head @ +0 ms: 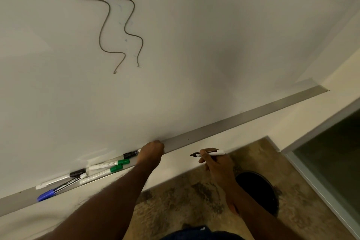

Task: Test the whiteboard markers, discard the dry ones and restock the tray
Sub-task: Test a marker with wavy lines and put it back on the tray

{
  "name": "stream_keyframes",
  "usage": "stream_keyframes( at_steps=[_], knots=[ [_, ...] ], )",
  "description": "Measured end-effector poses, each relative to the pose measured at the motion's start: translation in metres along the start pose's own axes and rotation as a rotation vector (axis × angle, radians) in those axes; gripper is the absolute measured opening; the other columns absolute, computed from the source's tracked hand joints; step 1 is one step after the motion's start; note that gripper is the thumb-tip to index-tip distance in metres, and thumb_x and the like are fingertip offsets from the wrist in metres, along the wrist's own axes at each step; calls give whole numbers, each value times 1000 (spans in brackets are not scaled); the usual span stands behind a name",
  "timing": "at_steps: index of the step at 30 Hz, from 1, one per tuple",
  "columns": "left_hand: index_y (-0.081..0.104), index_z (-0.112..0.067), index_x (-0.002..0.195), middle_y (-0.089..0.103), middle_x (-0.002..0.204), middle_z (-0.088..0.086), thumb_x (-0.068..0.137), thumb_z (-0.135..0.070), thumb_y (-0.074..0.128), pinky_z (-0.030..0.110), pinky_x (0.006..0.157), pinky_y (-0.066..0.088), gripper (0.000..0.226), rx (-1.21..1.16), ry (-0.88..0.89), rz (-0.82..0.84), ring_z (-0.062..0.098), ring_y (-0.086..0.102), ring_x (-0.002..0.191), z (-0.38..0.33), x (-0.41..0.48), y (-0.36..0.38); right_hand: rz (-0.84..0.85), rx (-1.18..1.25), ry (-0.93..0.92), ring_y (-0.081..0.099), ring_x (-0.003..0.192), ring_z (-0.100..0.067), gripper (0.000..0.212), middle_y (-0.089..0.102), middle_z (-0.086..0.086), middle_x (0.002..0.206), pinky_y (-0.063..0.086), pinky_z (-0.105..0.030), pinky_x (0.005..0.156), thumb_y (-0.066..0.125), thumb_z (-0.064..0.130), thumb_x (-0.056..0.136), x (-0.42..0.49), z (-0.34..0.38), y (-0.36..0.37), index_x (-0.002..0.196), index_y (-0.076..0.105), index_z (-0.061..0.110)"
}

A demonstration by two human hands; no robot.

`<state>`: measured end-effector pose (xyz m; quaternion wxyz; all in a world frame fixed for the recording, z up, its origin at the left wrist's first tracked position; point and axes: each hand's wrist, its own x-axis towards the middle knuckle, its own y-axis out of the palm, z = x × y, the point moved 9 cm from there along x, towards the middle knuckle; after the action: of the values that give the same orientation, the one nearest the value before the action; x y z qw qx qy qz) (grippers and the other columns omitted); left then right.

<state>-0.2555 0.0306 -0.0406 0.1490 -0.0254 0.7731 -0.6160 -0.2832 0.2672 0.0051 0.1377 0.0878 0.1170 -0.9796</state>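
Head view: the right hand [216, 163] pinches an uncapped marker [211, 153] between thumb and fingers, level, just below the tray [233, 122]. On the tray, the left hand [152, 150] rests curled beside a black-capped marker [130, 154]; whether it grips anything cannot be told. Two green-capped markers [109, 164] lie further left in the tray.

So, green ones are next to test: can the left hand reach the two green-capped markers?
Probably yes: the left hand is at the tray close to the green-capped markers, which lie uncovered.

Left arm extended forward; left hand [152, 151] knuckles up, fingers curled, hold unclear. Right arm bent; right hand [216, 163] pinching marker [209, 154].
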Motion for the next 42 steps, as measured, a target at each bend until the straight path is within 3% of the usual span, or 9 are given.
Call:
stream_keyframes(
  at_steps=[5, 11, 17, 24, 29, 34, 42],
  knots=[
    [63, -22, 126, 66, 120, 0, 93, -15, 58, 34, 86, 50, 34, -174, 41, -54, 24, 64, 104, -2, 0, -5, -7, 27, -31, 60, 52, -8, 10, 73, -3, 72, 48, -16, 50, 62, 21, 94, 3, 19, 2, 87, 69, 18],
    [63, -13, 121, 69, 94, -8, 82, -7, 76, 26, 74, 58, 41, -870, 11, -96, 7, 70, 80, -11, -18, -28, -26, 40, -32, 61, 52, -6, 14, 76, -1, 81, 49, -15, 50, 59, 24, 96, 12, 32, 8, 93, 70, 15],
    [64, -19, 117, 73, 97, -7, 82, -9, 77, 22, 85, 57, 39, -899, 86, -134, 3, 69, 89, -18, -33, -50, -2, 50, -29, 63, 53, -10, 14, 75, 5, 77, 51, -19, 52, 60, 23, 95, 12, 37, 27, 84, 69, 26],
    [66, -18, 117, 72, 101, -7, 84, -13, 76, 18, 85, 55, 35, -892, 140, -164, 1, 68, 91, -21, -42, -68, 34, 84, 8, 61, 51, -11, 16, 74, 8, 69, 50, -19, 50, 58, 22, 96, 10, 34, 40, 85, 69, 21],
    [68, -15, 115, 74, 99, -7, 84, -11, 75, 16, 83, 54, 32, -967, 129, -181, 2, 70, 88, -25, -42, -74, 38, 263, 207, 63, 54, -14, 23, 76, -2, 74, 53, -24, 55, 55, 26, 99, 14, 20, 42, 94, 69, 8],
    [66, -7, 119, 72, 94, 2, 97, -10, 56, 26, 76, 59, 24, -967, 102, -9, 9, 71, 79, -41, -35, -58, 42, 331, 303, 64, 65, -21, 28, 76, -12, 87, 53, -31, 64, 55, 31, 98, 17, 7, 45, 97, 70, 7],
    [68, -3, 113, 70, 84, 5, 99, -7, 52, 27, 71, 59, 22, -974, 46, 72, 15, 72, 73, -52, -27, -37, -3, 371, 356, 61, 61, -19, 24, 74, -5, 71, 50, -30, 61, 55, 27, 99, 15, -9, 42, 88, 67, 9]
  ],
)
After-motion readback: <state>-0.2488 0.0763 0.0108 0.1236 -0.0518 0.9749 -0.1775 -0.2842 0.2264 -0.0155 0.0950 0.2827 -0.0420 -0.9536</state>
